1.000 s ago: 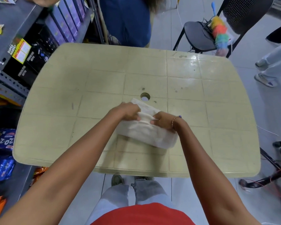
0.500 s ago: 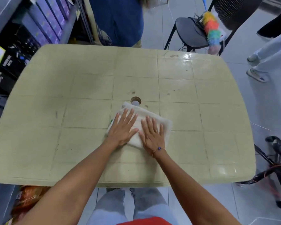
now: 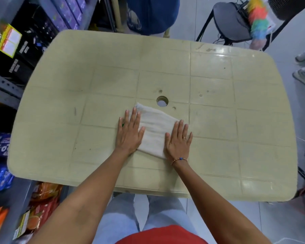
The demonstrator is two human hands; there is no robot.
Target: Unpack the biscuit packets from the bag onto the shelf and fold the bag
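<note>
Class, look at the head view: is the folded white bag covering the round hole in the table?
No. The bag lies just in front of the hole, which stays fully open to view.

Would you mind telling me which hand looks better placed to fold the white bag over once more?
Probably the right hand: it lies flat at the bag's near right corner, while the left hand pins its left edge.
</note>
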